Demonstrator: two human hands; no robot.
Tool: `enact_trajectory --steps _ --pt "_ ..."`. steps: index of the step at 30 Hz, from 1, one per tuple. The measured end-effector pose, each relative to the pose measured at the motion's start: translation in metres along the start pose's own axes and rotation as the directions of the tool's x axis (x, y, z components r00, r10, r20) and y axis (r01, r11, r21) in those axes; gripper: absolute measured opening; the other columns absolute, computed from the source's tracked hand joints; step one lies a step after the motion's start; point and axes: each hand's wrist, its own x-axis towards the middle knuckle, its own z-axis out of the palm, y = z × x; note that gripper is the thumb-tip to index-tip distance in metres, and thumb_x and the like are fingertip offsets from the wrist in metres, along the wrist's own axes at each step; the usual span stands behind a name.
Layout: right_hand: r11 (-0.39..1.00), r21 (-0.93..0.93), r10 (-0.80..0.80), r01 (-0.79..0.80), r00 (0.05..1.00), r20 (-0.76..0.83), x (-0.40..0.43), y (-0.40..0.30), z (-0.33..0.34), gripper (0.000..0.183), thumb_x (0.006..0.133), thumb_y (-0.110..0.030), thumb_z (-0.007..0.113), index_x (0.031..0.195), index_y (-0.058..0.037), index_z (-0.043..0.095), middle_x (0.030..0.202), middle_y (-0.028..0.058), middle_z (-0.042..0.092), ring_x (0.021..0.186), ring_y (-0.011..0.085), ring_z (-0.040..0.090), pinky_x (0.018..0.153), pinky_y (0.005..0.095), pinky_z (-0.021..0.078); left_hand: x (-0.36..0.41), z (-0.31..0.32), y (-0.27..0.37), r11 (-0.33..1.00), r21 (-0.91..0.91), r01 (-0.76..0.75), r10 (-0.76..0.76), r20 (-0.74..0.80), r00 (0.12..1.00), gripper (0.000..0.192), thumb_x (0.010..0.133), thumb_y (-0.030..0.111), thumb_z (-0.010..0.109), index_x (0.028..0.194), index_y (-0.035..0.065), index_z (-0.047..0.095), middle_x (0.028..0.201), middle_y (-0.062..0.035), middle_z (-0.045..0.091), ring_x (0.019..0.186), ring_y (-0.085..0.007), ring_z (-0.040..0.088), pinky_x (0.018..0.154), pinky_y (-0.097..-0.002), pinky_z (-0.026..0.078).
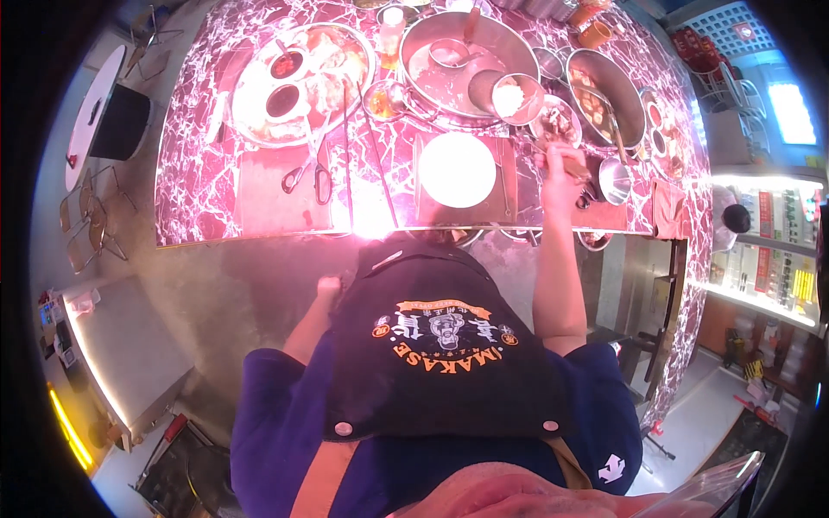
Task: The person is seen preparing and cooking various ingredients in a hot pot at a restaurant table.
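My right hand [561, 167] is over the counter's front edge, its fingers closed around a brown, apparently wooden handle [575, 169]. Just beyond the fingers is a round bowl or strainer [557, 123] with dark chopped pieces in it; whether the handle belongs to it I cannot tell. To the left of the hand, a bright white round plate [457, 170] lies on a brown board [508, 188]. My left hand [329, 289] hangs low beside the dark printed apron [447, 388], below the counter edge. Its fingers are mostly hidden.
A large pot of liquid [414, 55] stands behind the plate, with a small bowl of white food [508, 99] at its rim. Scissors [314, 165] and long chopsticks [348, 155] lie near a big food platter [243, 120]. An oval pot [570, 65] and metal cup [615, 181] are right.
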Motion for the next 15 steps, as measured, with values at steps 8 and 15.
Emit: enact_trajectory --steps 8,15 --pt "0.999 -0.028 0.039 -0.031 0.939 0.341 -0.043 0.014 0.042 0.013 0.087 -0.002 0.062 0.1 -0.0007 0.06 0.107 0.0095 0.062 0.101 0.0182 0.06 0.085 0.032 0.0509 -0.007 -0.07 0.049 0.55 -0.694 0.465 -0.436 0.236 0.868 0.015 0.089 0.009 0.053 0.098 -0.0018 0.058 0.061 -0.0085 0.053 0.046 -0.0184 0.05 0.04 -0.0325 0.04" --pt "0.793 0.318 0.38 -0.52 0.83 0.409 -0.05 0.034 0.027 0.013 0.089 -0.004 0.053 0.099 -0.0021 0.061 0.111 0.0093 0.057 0.089 0.021 0.061 0.079 0.0339 0.0505 -0.015 -0.089 0.077 0.679 -0.602 0.42 -0.403 0.172 0.899 0.02 0.091 0.014 0.053 0.1 -0.0017 0.062 0.065 -0.0119 0.059 0.05 -0.0174 0.055 0.044 -0.0309 0.042"
